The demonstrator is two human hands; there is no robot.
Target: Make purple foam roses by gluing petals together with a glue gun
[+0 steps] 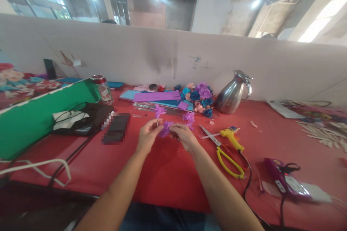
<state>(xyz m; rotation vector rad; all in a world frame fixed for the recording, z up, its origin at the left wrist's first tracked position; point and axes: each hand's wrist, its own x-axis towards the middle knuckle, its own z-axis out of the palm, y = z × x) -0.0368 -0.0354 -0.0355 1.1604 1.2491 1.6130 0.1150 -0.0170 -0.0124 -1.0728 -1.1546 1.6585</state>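
Note:
A purple paper flower (166, 130) is held between my two hands over the middle of the red table. My left hand (149, 133) pinches it from the left, and a thin pale stick or wire shows at the fingertips. From the right, the fingers of my right hand (184, 135) close on its petals. Just beyond lie two more purple paper pieces, one flower shape (158, 110) behind my left hand and another flower (189, 117) behind my right. Scissors with yellow handles (229, 162) lie open to the right, beside a yellow glue gun (231, 138).
Purple paper strips (157, 96), thin wires (148, 106) and a pile of paper flowers (199, 95) lie at the back. A steel jug (231, 94) and a glass jar (103, 92) stand there too. A purple power strip (286, 180) with cords is at right; a green partition (54, 119) at left.

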